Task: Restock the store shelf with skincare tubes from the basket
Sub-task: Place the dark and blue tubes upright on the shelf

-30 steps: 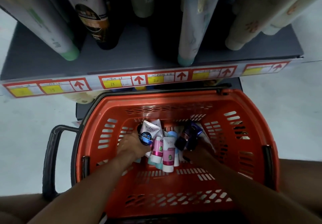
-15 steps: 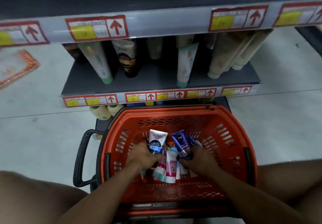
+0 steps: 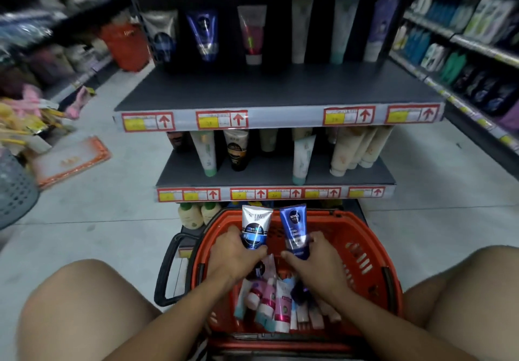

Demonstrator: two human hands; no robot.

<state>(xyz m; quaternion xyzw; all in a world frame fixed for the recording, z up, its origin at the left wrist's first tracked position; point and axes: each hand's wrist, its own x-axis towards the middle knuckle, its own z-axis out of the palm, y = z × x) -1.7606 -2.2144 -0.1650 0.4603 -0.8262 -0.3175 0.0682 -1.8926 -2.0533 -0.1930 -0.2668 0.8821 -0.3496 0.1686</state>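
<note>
Store aisle, grey floor. Nearest, an orange basket of tubes between the person's knees. Above it, left hand grips a white tube, right hand a blue tube. Beyond, the top shelf has bare space: stand each cap-down beside its match.

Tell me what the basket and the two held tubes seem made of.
Basket: likely rigid moulded plastic, matte orange, with slotted walls. White tube in the left hand and blue tube in the right hand: probably soft glossy plastic, with flat crimped ends and sheen.
</note>
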